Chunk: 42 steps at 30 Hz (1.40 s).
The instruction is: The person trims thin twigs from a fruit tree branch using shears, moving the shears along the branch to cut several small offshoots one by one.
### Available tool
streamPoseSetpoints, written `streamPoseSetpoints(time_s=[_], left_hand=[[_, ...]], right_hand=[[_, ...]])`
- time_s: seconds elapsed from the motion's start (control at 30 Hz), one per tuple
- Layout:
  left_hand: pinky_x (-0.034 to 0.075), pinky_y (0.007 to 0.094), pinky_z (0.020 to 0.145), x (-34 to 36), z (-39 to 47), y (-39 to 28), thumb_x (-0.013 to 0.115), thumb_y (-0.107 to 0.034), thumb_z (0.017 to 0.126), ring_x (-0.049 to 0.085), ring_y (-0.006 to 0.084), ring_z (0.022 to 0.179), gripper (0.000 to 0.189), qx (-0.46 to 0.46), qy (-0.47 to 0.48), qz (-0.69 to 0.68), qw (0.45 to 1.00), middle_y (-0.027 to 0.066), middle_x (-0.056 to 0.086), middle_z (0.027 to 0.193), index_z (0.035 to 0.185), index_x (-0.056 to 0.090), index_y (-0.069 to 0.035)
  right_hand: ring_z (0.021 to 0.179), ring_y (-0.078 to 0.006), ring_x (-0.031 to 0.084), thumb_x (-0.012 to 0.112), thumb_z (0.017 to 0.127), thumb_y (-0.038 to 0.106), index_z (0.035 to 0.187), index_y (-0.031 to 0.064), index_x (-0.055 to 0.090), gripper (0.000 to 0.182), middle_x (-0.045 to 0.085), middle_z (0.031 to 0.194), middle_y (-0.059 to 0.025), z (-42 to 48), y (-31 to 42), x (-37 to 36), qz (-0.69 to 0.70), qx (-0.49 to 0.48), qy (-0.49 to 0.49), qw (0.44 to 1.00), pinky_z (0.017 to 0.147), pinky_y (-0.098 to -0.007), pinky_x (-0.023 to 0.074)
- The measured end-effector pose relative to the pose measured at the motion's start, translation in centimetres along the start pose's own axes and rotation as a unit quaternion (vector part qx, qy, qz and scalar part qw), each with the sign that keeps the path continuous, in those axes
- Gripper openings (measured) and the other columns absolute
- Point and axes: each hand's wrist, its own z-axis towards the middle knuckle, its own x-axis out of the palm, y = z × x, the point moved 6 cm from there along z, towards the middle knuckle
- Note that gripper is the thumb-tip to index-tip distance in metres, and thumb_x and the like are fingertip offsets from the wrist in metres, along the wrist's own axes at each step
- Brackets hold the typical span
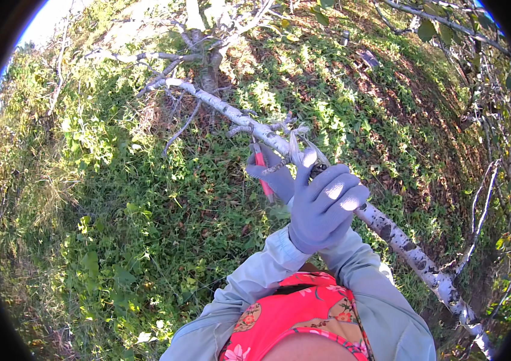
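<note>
My left hand [323, 205], in a grey knit glove, is closed around a pale, dark-spotted tree branch [400, 241]. Beside its thumb, whitish strips [298, 142] are tied around the branch and stick up in loose ends. A small dark round spot shows between thumb and fingers. Crossing beneath the left wrist, my right hand [275, 173], gloved alike, holds a red-handled tool [260, 158] on the branch's left side. Its narrow metal end points up towards the branch; its exact kind is unclear. A short twig [275, 167] juts out across the right hand.
The branch runs diagonally from far left to lower right. A tree trunk [210, 74] with bare limbs stands ahead. Thin side shoots [476, 221] rise at right, near leafy branches [447, 34]. Green weeds [147, 252] and dry leaves cover the sloping ground.
</note>
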Motion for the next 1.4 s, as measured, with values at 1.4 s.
streamPoseSetpoints(time_s=[1.4], left_hand=[[0.025, 0.0617, 0.115, -1.3, -0.2, 0.3, 0.063, -0.005, 0.073, 0.064, 0.0296, 0.109, 0.043, 0.038, -0.037, -0.049, 0.997, 0.0071, 0.066, 0.113, 0.115, 0.067, -0.009]], right_hand=[[0.082, -0.0180, 0.065, 0.054, 0.100, 0.020, 0.132, 0.0000, 0.049, 0.038, 0.062, 0.102, -0.0086, 14.2, 1.5, 4.4, 0.036, 0.013, 0.027, 0.999, 0.072, -0.0314, 0.0580]])
